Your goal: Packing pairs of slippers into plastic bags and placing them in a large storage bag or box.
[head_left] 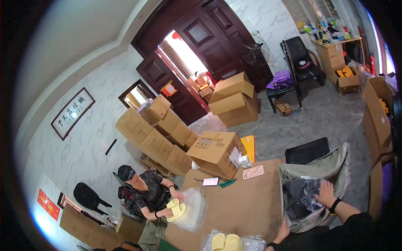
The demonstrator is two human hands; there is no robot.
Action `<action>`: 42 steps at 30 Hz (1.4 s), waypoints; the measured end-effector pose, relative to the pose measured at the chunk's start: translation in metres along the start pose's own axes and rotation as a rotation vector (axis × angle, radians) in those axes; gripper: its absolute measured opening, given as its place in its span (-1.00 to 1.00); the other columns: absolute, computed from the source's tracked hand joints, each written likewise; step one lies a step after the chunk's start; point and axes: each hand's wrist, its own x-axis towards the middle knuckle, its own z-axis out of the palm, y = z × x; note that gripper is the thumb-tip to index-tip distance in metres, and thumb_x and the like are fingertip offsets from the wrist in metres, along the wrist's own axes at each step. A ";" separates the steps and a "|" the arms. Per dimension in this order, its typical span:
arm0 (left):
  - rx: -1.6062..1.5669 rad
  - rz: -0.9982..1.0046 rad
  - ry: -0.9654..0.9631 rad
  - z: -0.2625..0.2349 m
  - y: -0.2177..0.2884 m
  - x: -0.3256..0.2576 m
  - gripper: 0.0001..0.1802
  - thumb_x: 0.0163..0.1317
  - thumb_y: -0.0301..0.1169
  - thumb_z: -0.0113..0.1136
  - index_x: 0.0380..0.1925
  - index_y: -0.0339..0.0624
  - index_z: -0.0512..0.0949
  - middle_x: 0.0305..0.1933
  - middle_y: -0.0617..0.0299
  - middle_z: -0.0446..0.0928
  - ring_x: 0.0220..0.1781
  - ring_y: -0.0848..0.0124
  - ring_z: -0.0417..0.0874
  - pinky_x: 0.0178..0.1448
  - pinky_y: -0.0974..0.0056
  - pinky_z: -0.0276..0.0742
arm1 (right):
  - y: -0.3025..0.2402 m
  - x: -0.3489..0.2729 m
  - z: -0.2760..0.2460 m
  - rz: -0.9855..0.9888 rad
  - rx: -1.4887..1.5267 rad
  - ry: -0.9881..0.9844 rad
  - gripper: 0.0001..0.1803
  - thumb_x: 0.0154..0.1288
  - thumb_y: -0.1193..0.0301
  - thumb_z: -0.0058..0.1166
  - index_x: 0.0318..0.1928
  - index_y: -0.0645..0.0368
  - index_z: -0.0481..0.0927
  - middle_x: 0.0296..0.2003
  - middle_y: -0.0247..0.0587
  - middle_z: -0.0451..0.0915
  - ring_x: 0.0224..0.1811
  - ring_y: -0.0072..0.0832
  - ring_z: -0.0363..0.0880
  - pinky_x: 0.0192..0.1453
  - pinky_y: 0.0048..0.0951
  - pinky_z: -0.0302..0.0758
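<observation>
Large sack (335,167) at lower right: right hand (325,193), fingers spread, rests on dark plastic-wrapped bundles (299,196) inside; left hand (284,231) grips the sack's lower rim, fingers curled.

Large grey-green woven sack (335,161), mouth open and slumped at the worktop's right edge, holding dark items in crinkled clear plastic bags (302,196), topmost bag glossy, lying just under the sack's rim.
</observation>
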 end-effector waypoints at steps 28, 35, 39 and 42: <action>0.083 0.036 -0.398 -0.035 0.096 -0.027 -0.71 0.15 -0.39 -0.07 -0.16 0.04 0.57 -0.26 -0.01 0.55 -0.22 0.11 0.59 -0.12 0.16 0.46 | 0.036 -0.012 0.172 -0.288 -0.286 -0.894 -0.67 0.01 0.21 0.02 -0.25 0.10 0.63 -0.25 -0.06 0.61 -0.20 -0.18 0.59 -0.18 -0.16 0.49; -0.013 0.010 -0.247 -0.033 0.077 -0.032 -0.70 0.09 -0.47 -0.05 -0.19 -0.07 0.58 -0.35 0.00 0.58 -0.33 0.18 0.61 -0.20 0.24 0.48 | 0.004 -0.018 0.144 -0.063 -0.531 -0.824 -0.17 0.02 -0.16 0.03 0.26 -0.10 0.15 0.22 -0.23 0.25 0.28 -0.20 0.15 0.19 0.34 -0.12; -0.212 -0.209 -0.162 -0.036 0.071 -0.033 -0.68 0.10 -0.50 -0.03 -0.15 -0.08 0.58 -0.60 0.26 0.52 -0.56 0.61 0.47 -0.42 0.39 0.43 | 0.021 -0.018 0.132 -0.022 -0.338 -0.822 -0.03 -0.13 -0.26 0.07 0.27 -0.10 0.14 0.22 -0.12 0.23 0.29 -0.12 0.10 0.24 0.30 -0.15; -0.207 -0.150 -0.042 -0.034 0.082 -0.029 -0.71 0.06 -0.43 0.00 -0.21 -0.12 0.60 -0.68 0.10 0.48 -0.61 0.48 0.51 -0.46 0.33 0.40 | 0.028 0.001 0.085 0.064 -0.207 -0.959 0.09 -0.27 -0.31 0.13 0.28 -0.09 0.10 0.23 -0.11 0.20 0.30 -0.04 0.05 0.25 0.30 -0.17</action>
